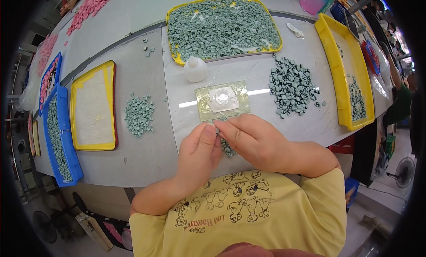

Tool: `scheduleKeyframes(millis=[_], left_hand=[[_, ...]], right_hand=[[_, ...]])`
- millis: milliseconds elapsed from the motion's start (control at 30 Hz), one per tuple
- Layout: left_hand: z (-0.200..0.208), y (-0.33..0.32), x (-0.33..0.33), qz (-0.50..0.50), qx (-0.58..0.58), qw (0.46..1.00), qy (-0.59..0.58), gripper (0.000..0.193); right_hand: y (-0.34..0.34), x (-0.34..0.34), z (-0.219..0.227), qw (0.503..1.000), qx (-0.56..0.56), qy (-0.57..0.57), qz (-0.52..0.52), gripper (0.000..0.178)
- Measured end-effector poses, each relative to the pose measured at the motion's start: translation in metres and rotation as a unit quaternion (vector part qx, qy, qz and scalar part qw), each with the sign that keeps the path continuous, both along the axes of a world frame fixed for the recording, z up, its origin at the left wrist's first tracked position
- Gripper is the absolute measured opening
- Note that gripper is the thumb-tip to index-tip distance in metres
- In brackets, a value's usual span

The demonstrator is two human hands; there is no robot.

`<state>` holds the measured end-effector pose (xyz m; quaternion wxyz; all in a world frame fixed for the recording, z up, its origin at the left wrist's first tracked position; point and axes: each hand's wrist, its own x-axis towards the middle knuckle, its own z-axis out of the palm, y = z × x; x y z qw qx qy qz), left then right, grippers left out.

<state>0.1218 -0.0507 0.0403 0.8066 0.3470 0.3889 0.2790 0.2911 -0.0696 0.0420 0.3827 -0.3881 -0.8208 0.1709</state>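
Observation:
My left hand (200, 147) and my right hand (254, 139) meet at the near edge of a greenish pad (203, 107). Both are closed, fingertips pinched together on a small green piece (217, 129) that mostly hides between them. On the pad lies a white square with a small clear round dish (222, 97). Just behind it stands a white plastic bottle (195, 70). Under my hands a few green and black pieces (228, 149) show on the table. To the right is a loose pile of green and black pieces (290, 86); to the left, a smaller pile of plain green pieces (139, 115).
A yellow-rimmed tray (280, 39) full of green pieces lies at the back. A yellow bin (330, 48) stands on the right. Over on the left are a yellow-edged flat tray (114, 101) and a blue bin (73, 155) of green pieces. Pink pieces (91, 8) lie far left.

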Motion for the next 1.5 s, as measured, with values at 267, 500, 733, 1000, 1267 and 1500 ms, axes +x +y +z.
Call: scheduleKeyframes(millis=[267,500,733,1000,1267,1500], left_hand=[[0.0,-0.003,0.005,0.005,0.146,0.984,0.101,0.033],[0.001,-0.007,0.011,-0.002,0.232,0.961,0.153,0.033],[0.007,-0.017,0.018,-0.087,0.308,0.92,0.224,0.031],[0.013,0.001,0.003,-0.084,-0.053,0.989,-0.109,0.044],[0.011,0.005,0.006,-0.133,-0.09,0.975,-0.152,0.047],[0.01,-0.006,0.017,-0.071,0.072,0.995,-0.001,0.047]], right_hand=[[-0.003,0.0,-0.007,1.0,-0.007,-0.011,0.0,0.044],[-0.006,0.004,-0.004,0.999,-0.022,0.022,-0.015,0.039],[-0.002,0.014,-0.003,0.996,-0.071,0.038,-0.032,0.032],[0.002,0.007,0.007,0.982,-0.062,0.178,-0.022,0.031],[-0.005,0.016,0.007,0.992,-0.002,0.125,-0.018,0.029],[-0.009,0.024,0.015,0.996,0.019,0.088,-0.017,0.029]])
